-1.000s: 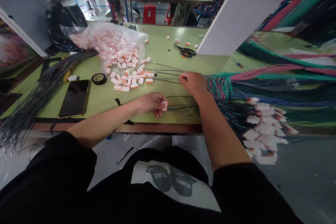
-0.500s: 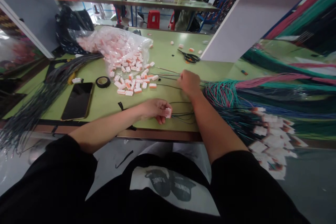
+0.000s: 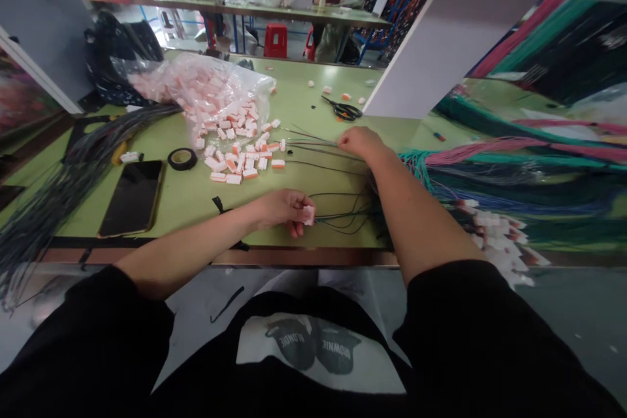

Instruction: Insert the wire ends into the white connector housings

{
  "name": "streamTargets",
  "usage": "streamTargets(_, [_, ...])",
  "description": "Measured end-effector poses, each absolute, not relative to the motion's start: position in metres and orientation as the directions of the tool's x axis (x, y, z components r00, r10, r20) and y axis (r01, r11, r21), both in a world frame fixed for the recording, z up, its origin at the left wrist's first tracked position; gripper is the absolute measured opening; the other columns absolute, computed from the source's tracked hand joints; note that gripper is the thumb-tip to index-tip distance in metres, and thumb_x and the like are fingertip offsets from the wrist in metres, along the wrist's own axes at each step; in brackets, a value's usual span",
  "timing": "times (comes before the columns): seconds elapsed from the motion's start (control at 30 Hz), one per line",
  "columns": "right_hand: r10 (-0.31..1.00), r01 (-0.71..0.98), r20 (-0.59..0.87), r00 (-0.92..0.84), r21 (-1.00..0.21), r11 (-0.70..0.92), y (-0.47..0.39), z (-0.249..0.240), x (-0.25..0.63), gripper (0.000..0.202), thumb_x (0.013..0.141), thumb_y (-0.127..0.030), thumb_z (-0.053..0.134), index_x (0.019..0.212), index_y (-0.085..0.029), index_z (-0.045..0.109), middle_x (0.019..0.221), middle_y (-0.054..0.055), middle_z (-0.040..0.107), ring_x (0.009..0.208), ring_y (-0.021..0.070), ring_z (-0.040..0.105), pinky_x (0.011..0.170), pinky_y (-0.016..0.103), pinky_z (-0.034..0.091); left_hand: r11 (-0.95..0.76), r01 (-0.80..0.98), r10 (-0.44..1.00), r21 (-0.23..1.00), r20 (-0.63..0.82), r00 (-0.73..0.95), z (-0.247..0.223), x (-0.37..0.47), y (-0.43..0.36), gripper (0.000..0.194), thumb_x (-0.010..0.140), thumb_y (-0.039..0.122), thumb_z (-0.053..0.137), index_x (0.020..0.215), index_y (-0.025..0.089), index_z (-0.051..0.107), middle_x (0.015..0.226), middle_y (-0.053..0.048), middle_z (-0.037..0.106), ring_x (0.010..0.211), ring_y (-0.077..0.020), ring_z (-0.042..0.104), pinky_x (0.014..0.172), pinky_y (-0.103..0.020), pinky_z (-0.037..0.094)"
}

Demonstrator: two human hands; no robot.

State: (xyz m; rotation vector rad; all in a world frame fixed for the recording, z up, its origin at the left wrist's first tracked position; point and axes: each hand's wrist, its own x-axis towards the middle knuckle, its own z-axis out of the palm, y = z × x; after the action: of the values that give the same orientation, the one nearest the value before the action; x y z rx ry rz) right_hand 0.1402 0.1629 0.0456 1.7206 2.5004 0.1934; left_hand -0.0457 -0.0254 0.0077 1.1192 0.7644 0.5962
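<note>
Near the table's front edge, my left hand grips a small white-and-orange plug connector between thumb and fingers. Several thin dark wires run from the connector to the right. Farther back, my right hand is closed in a pinch around a thin wire among others lying on the table; how many it pinches I cannot tell. Left of those wire ends lies a loose pile of connectors, spilling from a clear plastic bag.
At left are a phone, a tape roll and a bundle of dark wires. Scissors lie behind my right hand, near a pale upright panel. Bundled coloured wires and finished connector ends are at right.
My right hand has shifted right along the wires and its fingers now show in a pinch. My left hand keeps the connector in nearly the same spot. The whole view has shifted slightly.
</note>
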Motion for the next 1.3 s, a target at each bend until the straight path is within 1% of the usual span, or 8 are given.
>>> streamTargets(0.13, [0.928, 0.843, -0.164, -0.334, 0.389, 0.372, 0.145, 0.045, 0.134, 0.036, 0.079, -0.012, 0.042, 0.105, -0.005, 0.065, 0.105, 0.022, 0.066, 0.099, 0.0264, 0.06, 0.078, 0.031, 0.044, 0.341, -0.042, 0.759, 0.939, -0.249, 0.601, 0.01, -0.046, -0.026, 0.042, 0.057, 0.038, 0.078, 0.075, 0.011, 0.051, 0.065, 0.002, 0.06, 0.048, -0.0056, 0.056, 0.044, -0.018, 0.043])
streamTargets(0.33, [0.916, 0.827, -0.189, -0.354, 0.394, 0.401, 0.133, 0.048, 0.133, 0.034, 0.077, -0.018, 0.047, 0.104, -0.009, 0.066, 0.106, 0.019, 0.066, 0.1, 0.027, 0.06, 0.076, 0.031, 0.044, 0.353, -0.016, 0.764, 0.936, -0.278, 0.583, 0.012, -0.046, -0.027, 0.036, 0.062, 0.033, 0.076, 0.076, 0.011, 0.051, 0.064, 0.003, 0.06, 0.048, -0.0047, 0.055, 0.047, -0.018, 0.043])
streamTargets(0.47, [0.955, 0.928, -0.026, -0.296, 0.228, 0.294, 0.133, 0.058, 0.151, 0.031, 0.074, -0.021, 0.049, 0.098, -0.015, 0.067, 0.1, 0.013, 0.069, 0.093, 0.0242, 0.061, 0.071, 0.029, 0.044, 0.379, -0.047, 0.778, 0.924, -0.291, 0.557, 0.01, -0.046, -0.025, 0.033, 0.064, 0.028, 0.076, 0.078, 0.011, 0.05, 0.063, 0.003, 0.059, 0.047, -0.0052, 0.055, 0.046, -0.018, 0.043])
streamTargets(0.6, [0.957, 0.96, 0.173, -0.233, -0.113, 0.254, 0.137, 0.059, 0.163, 0.024, 0.07, -0.018, 0.052, 0.086, -0.012, 0.068, 0.086, 0.01, 0.069, 0.078, 0.0207, 0.061, 0.066, 0.028, 0.042, 0.416, -0.096, 0.803, 0.904, -0.316, 0.505, 0.011, -0.046, -0.023, 0.026, 0.069, 0.02, 0.071, 0.078, 0.012, 0.049, 0.061, 0.003, 0.059, 0.045, -0.0049, 0.054, 0.046, -0.018, 0.044])
streamTargets(0.73, [0.923, 0.745, 0.178, -0.34, -0.549, 0.38, 0.123, 0.055, 0.156, 0.027, 0.069, -0.021, 0.055, 0.092, -0.011, 0.065, 0.072, 0.004, 0.065, 0.06, 0.0124, 0.054, 0.059, 0.026, 0.042, 0.451, -0.113, 0.819, 0.885, -0.36, 0.448, 0.016, -0.046, -0.023, 0.015, 0.076, 0.011, 0.062, 0.078, 0.012, 0.047, 0.06, 0.003, 0.058, 0.044, -0.0057, 0.054, 0.047, -0.02, 0.044])
streamTargets(0.83, [0.841, 0.524, 0.147, -0.52, -0.723, 0.451, 0.095, 0.057, 0.142, 0.028, 0.068, -0.028, 0.06, 0.091, -0.013, 0.065, 0.072, 0.003, 0.064, 0.06, 0.0103, 0.054, 0.06, 0.025, 0.042, 0.481, -0.1, 0.82, 0.871, -0.406, 0.403, 0.022, -0.045, -0.024, 0.01, 0.081, 0.004, 0.052, 0.08, 0.012, 0.046, 0.06, 0.003, 0.057, 0.044, -0.0061, 0.054, 0.049, -0.021, 0.044])
streamTargets(1.07, [0.609, 0.385, 0.144, -0.78, -0.657, 0.648, 0.03, 0.063, 0.125, 0.02, 0.072, -0.035, 0.057, 0.078, -0.019, 0.068, 0.075, 0.001, 0.067, 0.069, 0.0117, 0.056, 0.065, 0.025, 0.04, 0.481, -0.094, 0.818, 0.871, -0.407, 0.407, 0.024, -0.048, -0.025, 0.013, 0.082, 0.004, 0.05, 0.092, 0.012, 0.046, 0.066, 0.001, 0.058, 0.05, -0.0061, 0.056, 0.057, -0.023, 0.047])
streamTargets(1.3, [0.729, 0.491, 0.311, -0.61, -0.574, 0.655, 0.011, 0.039, 0.144, 0.014, 0.071, -0.024, 0.05, 0.069, -0.018, 0.063, 0.065, 0.0, 0.06, 0.058, 0.0102, 0.048, 0.056, 0.023, 0.034, 0.48, -0.132, 0.796, 0.867, -0.368, 0.481, 0.016, -0.05, -0.022, 0.012, 0.08, 0.006, 0.055, 0.086, 0.012, 0.047, 0.065, 0.002, 0.06, 0.048, -0.0055, 0.056, 0.051, -0.02, 0.045])
